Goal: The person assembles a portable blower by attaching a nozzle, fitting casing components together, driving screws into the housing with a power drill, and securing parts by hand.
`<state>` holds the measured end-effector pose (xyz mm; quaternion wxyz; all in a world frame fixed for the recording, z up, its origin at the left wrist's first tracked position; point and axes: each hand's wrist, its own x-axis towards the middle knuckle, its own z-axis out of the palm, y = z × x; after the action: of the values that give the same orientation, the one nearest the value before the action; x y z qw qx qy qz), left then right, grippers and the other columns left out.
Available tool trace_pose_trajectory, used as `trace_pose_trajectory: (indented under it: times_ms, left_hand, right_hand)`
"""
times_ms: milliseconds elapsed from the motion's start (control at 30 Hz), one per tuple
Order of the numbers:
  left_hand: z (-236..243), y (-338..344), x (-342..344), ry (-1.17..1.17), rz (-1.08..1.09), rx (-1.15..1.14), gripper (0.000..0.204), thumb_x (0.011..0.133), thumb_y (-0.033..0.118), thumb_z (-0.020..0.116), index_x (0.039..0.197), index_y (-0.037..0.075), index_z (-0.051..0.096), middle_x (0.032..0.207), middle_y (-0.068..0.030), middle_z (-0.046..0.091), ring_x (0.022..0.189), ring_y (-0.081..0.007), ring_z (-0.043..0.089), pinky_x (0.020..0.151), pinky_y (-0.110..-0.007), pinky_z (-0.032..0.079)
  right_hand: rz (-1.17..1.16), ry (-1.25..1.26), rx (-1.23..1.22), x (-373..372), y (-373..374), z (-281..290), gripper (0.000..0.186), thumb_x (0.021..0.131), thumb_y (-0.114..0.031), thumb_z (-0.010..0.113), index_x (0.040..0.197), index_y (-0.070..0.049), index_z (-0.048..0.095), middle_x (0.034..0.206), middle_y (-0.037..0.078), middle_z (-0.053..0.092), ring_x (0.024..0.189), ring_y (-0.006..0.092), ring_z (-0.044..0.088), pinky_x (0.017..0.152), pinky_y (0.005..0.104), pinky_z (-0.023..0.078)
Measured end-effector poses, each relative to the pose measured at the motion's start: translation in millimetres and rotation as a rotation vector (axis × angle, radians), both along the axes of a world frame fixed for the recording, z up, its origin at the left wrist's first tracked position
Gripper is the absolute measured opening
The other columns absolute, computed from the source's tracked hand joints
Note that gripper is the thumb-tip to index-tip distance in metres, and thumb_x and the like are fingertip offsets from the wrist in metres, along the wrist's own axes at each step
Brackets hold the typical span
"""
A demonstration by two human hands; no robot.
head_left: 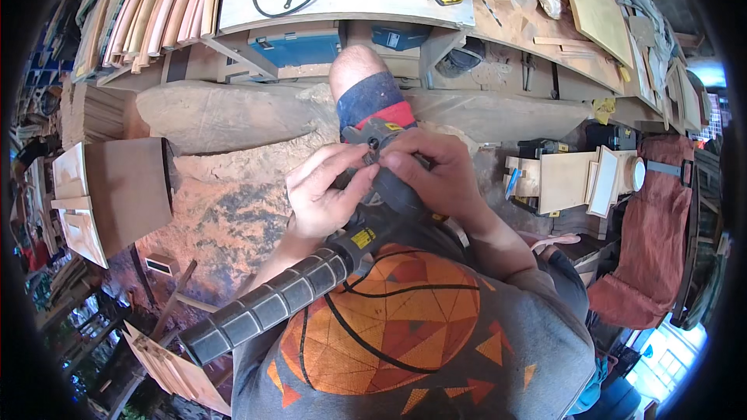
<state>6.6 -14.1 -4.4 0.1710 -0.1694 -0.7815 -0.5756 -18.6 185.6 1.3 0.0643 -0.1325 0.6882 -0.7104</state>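
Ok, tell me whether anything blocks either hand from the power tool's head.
Nothing visible does. The left hand and right hand both have fingers right at the head of the dark power tool, with no other object seen between; exact fingertip contact is hard to tell.

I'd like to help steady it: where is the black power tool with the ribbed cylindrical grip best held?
Likely around the black, ribbed cylindrical grip, coming from the person's left: it juts out that way, clear of the left hand and right hand, and its ridges should resist slipping.
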Motion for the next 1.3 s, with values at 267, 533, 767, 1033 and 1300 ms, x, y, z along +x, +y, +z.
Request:
trace_pose_trajectory:
  times_ms: [267, 533, 767, 1033, 1300]
  left_hand:
    - [-3.0, 1.9, 7.6, -0.241, 0.257, -0.092, 0.028, 0.084, -0.001, 0.084, 0.111, -0.003, 0.075, 0.095, -0.0135, 0.075, 0.080, -0.0166, 0.074, 0.072, -0.029, 0.059]
    - [-0.6, 6.7, 5.0, -0.256, 0.168, -0.219, 0.022, 0.085, 0.005, 0.082, 0.106, 0.001, 0.078, 0.100, -0.0154, 0.075, 0.088, -0.0314, 0.075, 0.078, -0.035, 0.060]
    - [-11.9, 9.1, -2.3, -0.320, 0.106, -0.162, 0.022, 0.086, 0.007, 0.083, 0.107, 0.003, 0.079, 0.100, -0.0142, 0.075, 0.089, -0.0294, 0.075, 0.080, -0.036, 0.059]
    - [-8.3, 4.3, -9.5, -0.275, 0.048, -0.308, 0.020, 0.092, 0.011, 0.079, 0.110, 0.001, 0.078, 0.102, -0.0149, 0.075, 0.082, -0.0241, 0.075, 0.074, -0.033, 0.058]
    - [9.9, 0.1, -9.2, -0.294, 0.054, -0.410, 0.019, 0.096, 0.013, 0.072, 0.111, 0.001, 0.074, 0.100, -0.0188, 0.072, 0.089, -0.0390, 0.073, 0.078, -0.042, 0.059]
  right_hand:
    - [-0.149, 0.392, 0.474, -18.6, -4.5, -5.0, 0.029, 0.077, -0.011, 0.080, 0.105, -0.011, 0.072, 0.098, 0.008, 0.069, 0.097, 0.0345, 0.062, 0.090, 0.0432, 0.051]
    - [-0.024, 0.156, 0.513, -32.9, -5.5, -19.1, 0.020, 0.078, -0.018, 0.079, 0.097, -0.011, 0.076, 0.095, 0.011, 0.071, 0.093, 0.0332, 0.066, 0.089, 0.0425, 0.053]
    - [0.133, -0.069, 0.468, -49.3, 5.4, -24.0, 0.023, 0.081, -0.020, 0.079, 0.099, -0.006, 0.077, 0.095, 0.009, 0.070, 0.088, 0.0215, 0.066, 0.081, 0.0352, 0.053]
    - [0.245, -0.126, 0.203, -48.7, 20.7, -40.1, 0.019, 0.093, -0.016, 0.074, 0.110, -0.006, 0.076, 0.102, 0.003, 0.069, 0.088, 0.0109, 0.061, 0.079, 0.0288, 0.049]
    - [0.106, 0.244, 0.333, -10.5, 34.6, -33.0, 0.034, 0.090, -0.006, 0.073, 0.124, -0.006, 0.070, 0.121, 0.009, 0.068, 0.117, 0.0236, 0.062, 0.101, 0.0361, 0.047]
